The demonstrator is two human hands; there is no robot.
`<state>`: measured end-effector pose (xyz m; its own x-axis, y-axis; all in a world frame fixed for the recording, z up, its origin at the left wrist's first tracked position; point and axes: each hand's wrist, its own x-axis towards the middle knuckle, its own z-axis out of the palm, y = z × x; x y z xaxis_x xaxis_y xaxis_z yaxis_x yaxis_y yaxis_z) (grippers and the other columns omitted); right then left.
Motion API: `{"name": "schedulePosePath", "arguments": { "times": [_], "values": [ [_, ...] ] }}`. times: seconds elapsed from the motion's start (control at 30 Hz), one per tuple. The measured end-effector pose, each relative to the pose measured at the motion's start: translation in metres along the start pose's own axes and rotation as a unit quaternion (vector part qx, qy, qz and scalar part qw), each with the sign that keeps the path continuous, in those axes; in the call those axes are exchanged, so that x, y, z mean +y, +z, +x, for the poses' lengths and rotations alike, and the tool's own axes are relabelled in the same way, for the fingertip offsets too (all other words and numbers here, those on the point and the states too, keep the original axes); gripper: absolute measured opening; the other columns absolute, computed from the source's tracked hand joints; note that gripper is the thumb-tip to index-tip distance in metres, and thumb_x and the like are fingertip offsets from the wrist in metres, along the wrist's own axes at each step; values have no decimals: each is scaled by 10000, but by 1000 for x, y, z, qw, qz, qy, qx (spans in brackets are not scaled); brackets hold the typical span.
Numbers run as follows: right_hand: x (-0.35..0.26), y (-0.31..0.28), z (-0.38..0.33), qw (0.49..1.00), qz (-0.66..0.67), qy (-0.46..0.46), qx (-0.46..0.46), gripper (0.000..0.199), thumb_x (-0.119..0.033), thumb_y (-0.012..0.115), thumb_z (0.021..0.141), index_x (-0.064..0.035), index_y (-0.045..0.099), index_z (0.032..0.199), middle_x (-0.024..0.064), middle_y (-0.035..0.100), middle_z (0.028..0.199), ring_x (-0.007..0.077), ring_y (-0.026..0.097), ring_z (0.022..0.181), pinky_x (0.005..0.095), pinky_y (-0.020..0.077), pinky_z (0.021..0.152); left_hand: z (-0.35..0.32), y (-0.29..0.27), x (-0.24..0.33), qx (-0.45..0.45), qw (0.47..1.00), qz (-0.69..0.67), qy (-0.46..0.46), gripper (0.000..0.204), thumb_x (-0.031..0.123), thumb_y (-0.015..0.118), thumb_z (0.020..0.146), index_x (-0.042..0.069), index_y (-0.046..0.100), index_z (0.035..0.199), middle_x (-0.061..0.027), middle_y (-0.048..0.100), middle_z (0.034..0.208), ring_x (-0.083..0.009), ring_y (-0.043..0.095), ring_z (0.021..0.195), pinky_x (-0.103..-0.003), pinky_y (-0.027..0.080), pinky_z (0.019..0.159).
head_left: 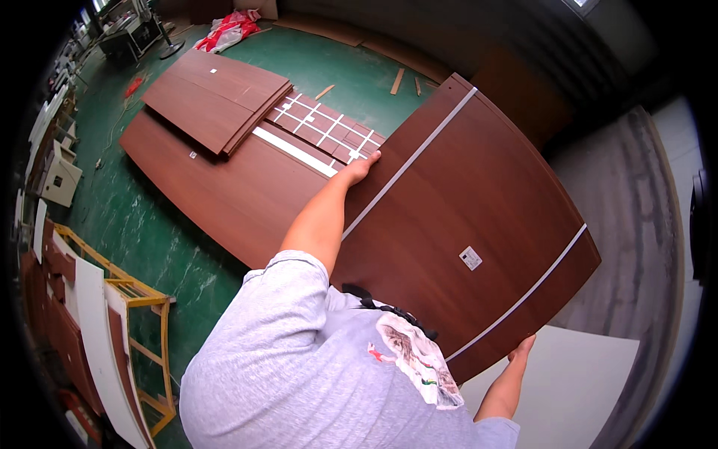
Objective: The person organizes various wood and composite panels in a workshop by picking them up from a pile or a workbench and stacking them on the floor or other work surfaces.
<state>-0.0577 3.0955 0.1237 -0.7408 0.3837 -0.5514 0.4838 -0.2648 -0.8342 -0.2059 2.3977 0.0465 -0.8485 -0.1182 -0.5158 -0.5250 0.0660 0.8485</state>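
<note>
A large reddish-brown wooden panel (pixel 419 217) with curved ends is in front of me, crossed by two white strips and bearing a small white label (pixel 470 258). My left hand (pixel 362 168) is closed on its left edge, thumb on top. On the near right edge, my right hand (pixel 521 349) grips the same panel; the undersides of both hands' grips are hidden. To the left lies a stack of smaller brown panels (pixel 209 97) on a longer brown panel (pixel 202 183). Brown pieces taped in a white grid (pixel 327 129) sit beside that stack.
A yellow metal frame (pixel 146 295) stands at lower left beside leaning white and brown boards (pixel 101 329). A white board (pixel 583 374) is under my right forearm. Red and white plastic wrap (pixel 228 30) and wood strips (pixel 397 81) lie on the green floor (pixel 329 60).
</note>
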Motion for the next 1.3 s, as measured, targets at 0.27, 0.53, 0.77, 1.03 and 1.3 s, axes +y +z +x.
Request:
{"name": "schedulePosePath", "arguments": {
  "times": [0.27,0.53,0.77,1.03,1.3],
  "values": [
    [-103,266,203,954,-161,-66,-243,689,-571,289,965,-25,464,1347,124,549,1312,316,521,1197,460,395,1032,46,-135,-30,184,975,-84,-92,912,771,349,853,-1,558,1291,-214,526,1332,-314,513,1217,-408,357,1042],
    [-88,518,349,895,-296,84,-322,793,-635,365,936,-8,385,1421,117,450,1429,267,433,1304,393,312,1104,37,-196,-82,286,920,-166,-209,887,699,410,886,-85,518,1286,-218,547,1308,-305,520,1214,-377,381,1030],
    [-10,647,429,788,-475,150,-363,718,-529,441,950,53,431,1371,161,468,1407,270,428,1305,347,281,1111,18,-176,-163,357,858,-161,-331,953,687,456,874,-162,433,1307,-259,482,1358,-329,451,1290,-397,364,1054],
    [62,660,454,718,-578,241,-302,744,-550,471,924,54,447,1358,181,467,1402,287,438,1293,367,297,1098,24,-137,-237,319,791,-171,-493,940,696,521,833,-165,525,1211,-239,605,1185,-304,599,1084,-414,470,917],
    [111,646,438,765,-485,314,-286,756,-548,525,901,10,410,1398,171,445,1424,288,408,1319,387,285,1109,88,-210,-301,295,813,-170,-473,881,647,588,826,-158,553,1182,-239,607,1180,-301,602,1074,-403,474,903]
  ]
}}
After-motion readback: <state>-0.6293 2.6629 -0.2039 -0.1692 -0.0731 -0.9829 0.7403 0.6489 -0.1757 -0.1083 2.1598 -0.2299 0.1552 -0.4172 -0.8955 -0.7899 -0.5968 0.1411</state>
